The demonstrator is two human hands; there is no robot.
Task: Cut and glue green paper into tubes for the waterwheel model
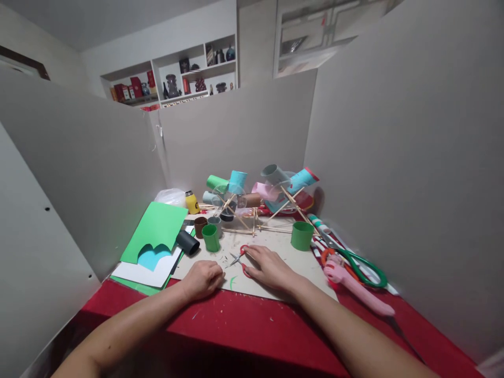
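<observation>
My right hand (271,269) holds small red-handled scissors (238,258), fingers and thumb at the two handles. The blades are spread and point left, just over the beige board (260,287). My left hand (202,278) rests at the board's front left with its fingers curled together; whatever they may pinch is hidden or too small to name. A thin green paper scrap (232,283) lies between the hands. Beyond my left hand stand a green paper tube (211,238) and a brown one (200,227); a black tube (188,243) lies on its side.
Behind are two stick-framed wheels (229,199) carrying coloured paper tubes. A wide green tube (302,235) stands right. Coloured paper sheets (157,231) lie left. A pink glue gun (358,287) and green-handled scissors (366,269) lie right. Grey panels (236,131) enclose the red table (244,325).
</observation>
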